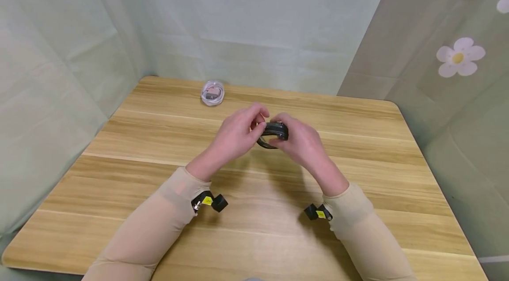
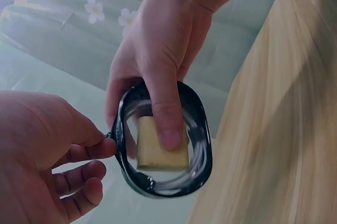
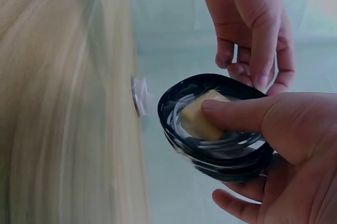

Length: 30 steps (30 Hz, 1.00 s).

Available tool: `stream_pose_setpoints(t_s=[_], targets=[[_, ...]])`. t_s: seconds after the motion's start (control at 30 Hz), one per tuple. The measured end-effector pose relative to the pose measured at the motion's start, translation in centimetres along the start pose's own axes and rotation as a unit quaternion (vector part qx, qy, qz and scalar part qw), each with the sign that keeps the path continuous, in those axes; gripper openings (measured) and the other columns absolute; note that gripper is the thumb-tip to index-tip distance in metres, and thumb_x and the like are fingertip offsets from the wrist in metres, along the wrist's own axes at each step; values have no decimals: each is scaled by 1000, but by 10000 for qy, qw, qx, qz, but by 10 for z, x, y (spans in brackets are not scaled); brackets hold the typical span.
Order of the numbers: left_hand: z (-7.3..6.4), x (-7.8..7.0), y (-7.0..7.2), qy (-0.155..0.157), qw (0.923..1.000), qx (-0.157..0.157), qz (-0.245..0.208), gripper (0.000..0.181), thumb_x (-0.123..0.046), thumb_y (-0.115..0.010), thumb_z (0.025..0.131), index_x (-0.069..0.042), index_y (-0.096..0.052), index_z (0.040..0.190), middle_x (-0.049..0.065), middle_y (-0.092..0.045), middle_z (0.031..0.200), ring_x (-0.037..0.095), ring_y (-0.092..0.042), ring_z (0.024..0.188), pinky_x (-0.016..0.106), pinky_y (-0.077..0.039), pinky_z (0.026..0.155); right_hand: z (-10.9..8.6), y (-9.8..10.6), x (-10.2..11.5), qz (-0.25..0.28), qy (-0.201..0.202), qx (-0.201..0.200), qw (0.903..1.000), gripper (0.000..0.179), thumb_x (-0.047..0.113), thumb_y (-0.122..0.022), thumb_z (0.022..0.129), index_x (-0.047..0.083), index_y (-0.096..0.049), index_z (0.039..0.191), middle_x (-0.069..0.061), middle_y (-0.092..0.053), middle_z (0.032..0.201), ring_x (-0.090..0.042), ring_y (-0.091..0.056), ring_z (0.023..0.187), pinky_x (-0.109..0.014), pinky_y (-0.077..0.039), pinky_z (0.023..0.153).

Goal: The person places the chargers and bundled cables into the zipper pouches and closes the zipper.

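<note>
A small rounded case (image 2: 207, 145) with a black rim and clear faces is up in the air above the table. Inside it a pale yellowish block (image 2: 162, 156) and coiled grey cable (image 3: 176, 111) show through. My right hand (image 1: 304, 142) holds the case from the right, thumb pressed on the clear face over the block and fingers behind. At the opposite side my left hand (image 1: 238, 133) pinches a tiny pull, apparently a zipper pull (image 2: 108, 135), on the rim between thumb and forefinger; its other fingers curl loosely beside the case.
A coiled white cable with a greyish block (image 1: 212, 93) lies near the back edge of the wooden table (image 1: 131, 175). Pale cloth curtains (image 1: 246, 24) stand behind and at both sides, the right one printed with flowers. Each wrist wears a small black camera (image 1: 218, 203).
</note>
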<state>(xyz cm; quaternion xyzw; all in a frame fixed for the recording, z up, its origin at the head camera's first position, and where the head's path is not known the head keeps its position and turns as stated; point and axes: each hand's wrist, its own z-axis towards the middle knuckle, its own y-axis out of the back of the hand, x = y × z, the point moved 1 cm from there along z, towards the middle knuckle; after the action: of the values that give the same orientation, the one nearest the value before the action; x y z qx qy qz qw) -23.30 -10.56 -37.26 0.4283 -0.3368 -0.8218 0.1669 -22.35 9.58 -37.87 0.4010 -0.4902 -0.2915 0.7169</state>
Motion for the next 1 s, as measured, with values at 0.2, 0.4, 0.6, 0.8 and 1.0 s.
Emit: stream_pose_setpoints(t_s=[0.2, 0.4, 0.6, 0.8, 1.0], targets=[[-2, -7, -7, -259, 9987, 156, 412, 21, -6, -68, 106, -8, -69, 127, 0, -73, 95, 23, -64, 86, 42, -53, 77, 0, -6, 4, -359, 86, 379, 9986, 36, 32, -93, 92, 17, -73, 117, -2, -77, 107, -27, -71, 92, -48, -57, 80], [-5, -12, -13, -417, 9969, 213, 633, 20, -8, -68, 106, -10, -71, 126, 1, -71, 95, 24, -62, 89, 43, -52, 76, -3, -9, 4, -696, -76, 356, 9969, 44, 52, -93, 88, 17, -65, 89, 2, -65, 77, -23, -60, 68, -41, -49, 63], [-6, -12, -13, -296, 9974, 230, 609, 20, -9, -67, 107, -13, -71, 126, -2, -69, 93, 21, -59, 86, 40, -50, 73, -4, -9, 5, -909, 108, 50, 9958, 45, 52, -95, 85, 19, -65, 81, 4, -62, 71, -20, -58, 62, -40, -48, 58], [-5, -12, -9, -155, 9988, 183, 418, 27, -9, -68, 104, -10, -66, 131, -5, -72, 95, 20, -62, 85, 41, -52, 76, -4, -7, 4, -842, 287, -114, 9960, 40, 48, -96, 85, 21, -67, 82, 6, -64, 74, -18, -58, 64, -40, -48, 59], [-3, -8, -6, -76, 9993, 71, 364, 30, -6, -68, 101, -10, -62, 130, -6, -70, 92, 18, -59, 77, 39, -49, 70, -4, -6, 3, -800, 239, -92, 9965, 38, 45, -96, 86, 20, -66, 83, 6, -62, 74, -19, -56, 64, -38, -45, 60]])
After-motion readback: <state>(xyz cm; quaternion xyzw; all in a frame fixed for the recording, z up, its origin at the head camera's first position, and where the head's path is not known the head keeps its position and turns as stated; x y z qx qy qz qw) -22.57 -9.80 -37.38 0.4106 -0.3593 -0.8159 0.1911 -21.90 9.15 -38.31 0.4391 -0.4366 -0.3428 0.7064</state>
